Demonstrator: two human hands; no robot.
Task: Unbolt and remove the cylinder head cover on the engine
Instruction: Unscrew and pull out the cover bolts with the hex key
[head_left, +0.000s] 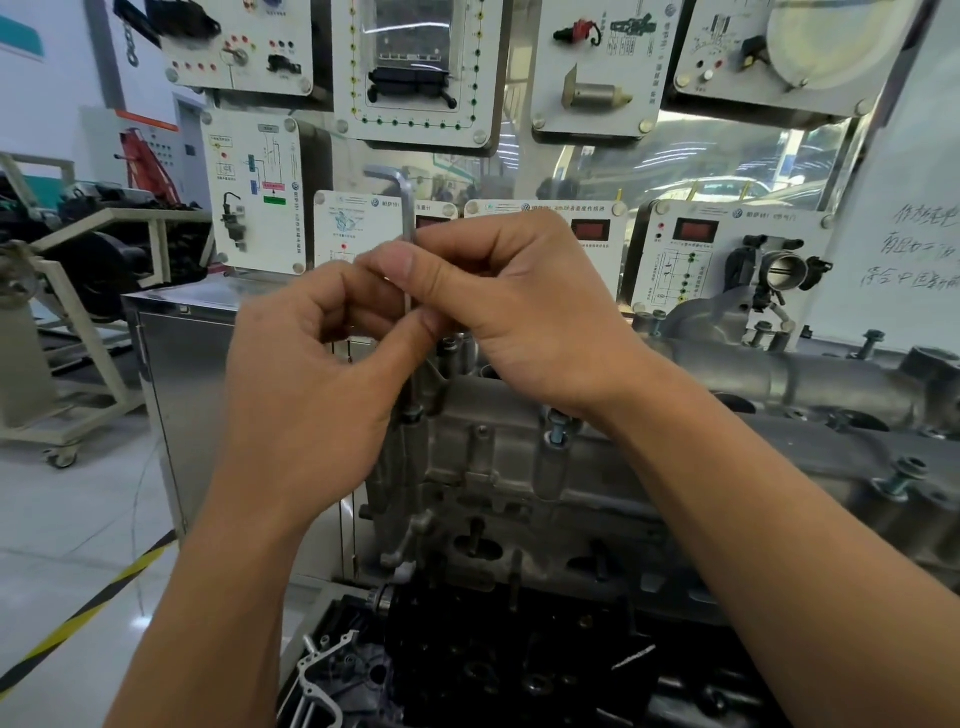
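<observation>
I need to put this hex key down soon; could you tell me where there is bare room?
The steel cabinet top, left of the hex key between both hands, looks bare. The cover's flat between raised bolts is tighter. The engine front below is crowded with brackets.

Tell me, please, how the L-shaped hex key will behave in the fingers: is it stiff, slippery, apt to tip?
The hex key looks like solid metal, so probably stiff. Its thin, smooth shaft may slip or spin between the fingers. Both the left hand and the right hand pinch it upright, so it likely tips if released.
</observation>
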